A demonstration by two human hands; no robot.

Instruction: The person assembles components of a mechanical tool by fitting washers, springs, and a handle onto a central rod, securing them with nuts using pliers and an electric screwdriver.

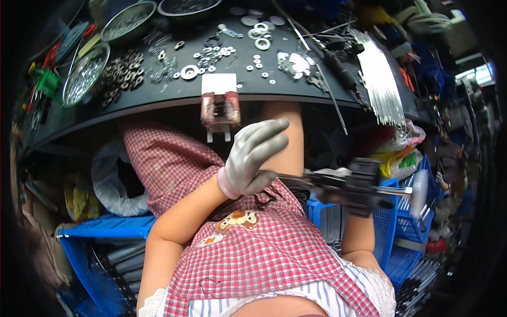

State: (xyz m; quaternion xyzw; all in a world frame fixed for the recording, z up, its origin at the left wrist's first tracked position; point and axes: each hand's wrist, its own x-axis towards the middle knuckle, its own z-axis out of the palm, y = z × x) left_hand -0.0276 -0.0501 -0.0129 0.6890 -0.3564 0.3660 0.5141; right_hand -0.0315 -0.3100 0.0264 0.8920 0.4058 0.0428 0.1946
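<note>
My left hand (253, 156), in a pale grey glove, is raised over my lap with its fingers stretched out and the thumb apart. Close to that thumb ends a thin metal rod (290, 176), which runs into a blurred black mechanism (359, 185). My right hand (338, 172), gloved too and mostly hidden behind the mechanism, grips it on the right. From its far side a bright shaft (393, 189) sticks out toward a whitish cylindrical end (419, 193). Ahead of my left hand, a red-wrapped fixture (220, 108) with two prongs sits at the table edge.
The dark table (174, 95) carries washers (262, 44), small dark parts (124, 71) and metal bowls (87, 74). A bundle of silvery rods (380, 79) overhangs its right edge. Blue crates (105, 227) flank me, and a plastic bag (404, 158) lies at right.
</note>
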